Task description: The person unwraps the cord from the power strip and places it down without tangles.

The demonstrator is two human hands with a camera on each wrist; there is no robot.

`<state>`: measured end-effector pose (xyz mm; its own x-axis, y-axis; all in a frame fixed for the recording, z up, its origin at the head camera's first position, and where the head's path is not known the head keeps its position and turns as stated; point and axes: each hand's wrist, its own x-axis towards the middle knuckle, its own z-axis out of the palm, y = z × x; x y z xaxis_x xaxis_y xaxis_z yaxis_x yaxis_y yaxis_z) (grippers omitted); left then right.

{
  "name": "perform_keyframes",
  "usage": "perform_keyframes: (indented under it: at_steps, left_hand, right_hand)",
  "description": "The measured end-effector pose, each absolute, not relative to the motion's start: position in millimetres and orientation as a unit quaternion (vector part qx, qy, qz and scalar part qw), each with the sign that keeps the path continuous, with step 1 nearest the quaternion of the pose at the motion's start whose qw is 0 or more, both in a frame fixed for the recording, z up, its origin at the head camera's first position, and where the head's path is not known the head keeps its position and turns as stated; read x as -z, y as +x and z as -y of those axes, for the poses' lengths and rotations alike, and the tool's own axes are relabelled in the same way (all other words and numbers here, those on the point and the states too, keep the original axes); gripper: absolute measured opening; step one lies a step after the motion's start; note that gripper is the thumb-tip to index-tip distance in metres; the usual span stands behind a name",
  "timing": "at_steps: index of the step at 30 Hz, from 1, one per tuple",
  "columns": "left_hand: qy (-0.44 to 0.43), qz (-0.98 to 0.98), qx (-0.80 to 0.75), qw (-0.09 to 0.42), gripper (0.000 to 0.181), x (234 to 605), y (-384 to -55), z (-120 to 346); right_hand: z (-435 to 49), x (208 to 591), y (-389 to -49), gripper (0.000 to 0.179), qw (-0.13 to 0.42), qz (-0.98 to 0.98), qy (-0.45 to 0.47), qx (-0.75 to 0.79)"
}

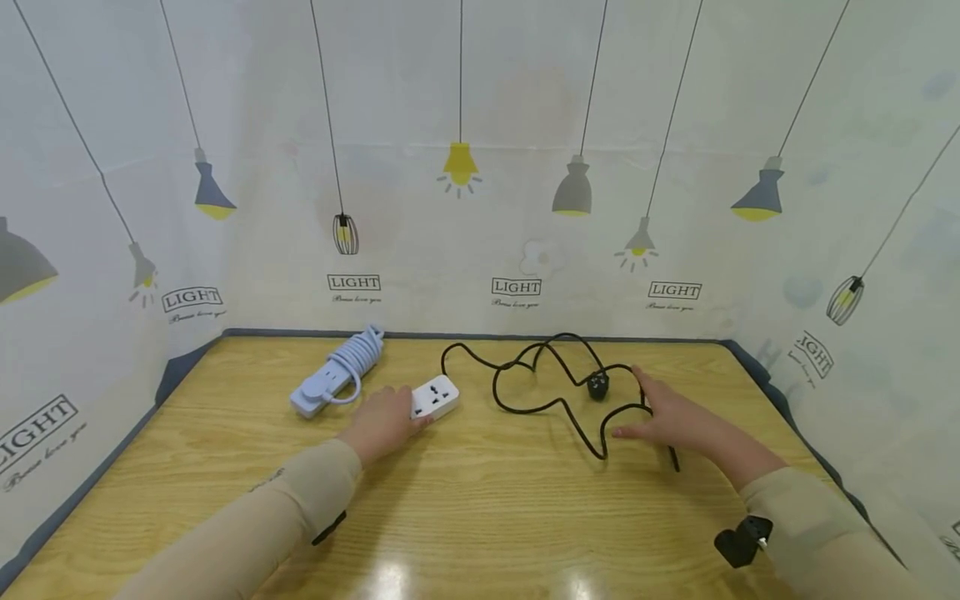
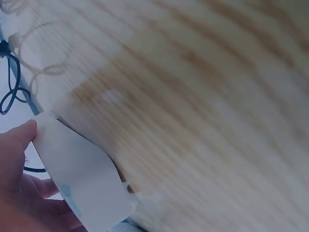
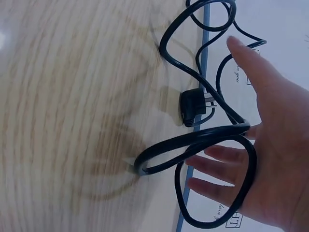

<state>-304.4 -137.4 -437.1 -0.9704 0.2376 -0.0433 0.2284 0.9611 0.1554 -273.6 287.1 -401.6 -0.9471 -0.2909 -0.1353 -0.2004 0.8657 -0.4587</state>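
Observation:
A short white power strip with universal sockets lies toward the middle of the table. My left hand grips its near end, thumb on one long side and fingers on the other; the left wrist view shows the strip's plain side. From its far end a black power cord runs right in loose, tangled loops. My right hand is at the right end of these loops, thumb and fingers spread. Cord loops cross in front of its palm and fingers in the right wrist view. The cord's black plug is beyond the fingers, prongs showing.
A light blue power strip, its own cord wound around it, lies at the left of the wooden table. Cloth walls printed with lamps stand along the back and both sides.

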Motion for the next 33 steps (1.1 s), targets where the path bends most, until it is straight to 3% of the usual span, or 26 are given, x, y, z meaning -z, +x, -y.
perform_keyframes:
  at_steps: [11,17,23,27,33]
  left_hand:
    - [0.111,-0.99,-0.085,0.034,0.063,432,-302,147]
    - [0.115,-0.989,-0.088,0.022,0.057,429,-298,155]
    - [0.117,-0.989,-0.084,0.033,0.064,424,-290,167]
    - [0.126,-0.989,-0.079,0.029,0.069,420,-283,175]
    - [0.135,-0.987,-0.08,0.03,0.07,417,-273,188]
  right_hand:
    - [-280,381,-263,0.075,-0.001,-0.976,-0.144,0.164]
    - [-265,371,-249,0.056,-0.028,-0.969,-0.192,0.154]
    - [-250,367,-234,0.034,-0.019,-0.959,-0.226,0.173]
    - [-238,371,-225,0.021,0.018,-0.96,-0.199,0.199]
    - [-220,383,-211,0.036,0.071,-0.97,-0.137,0.189]
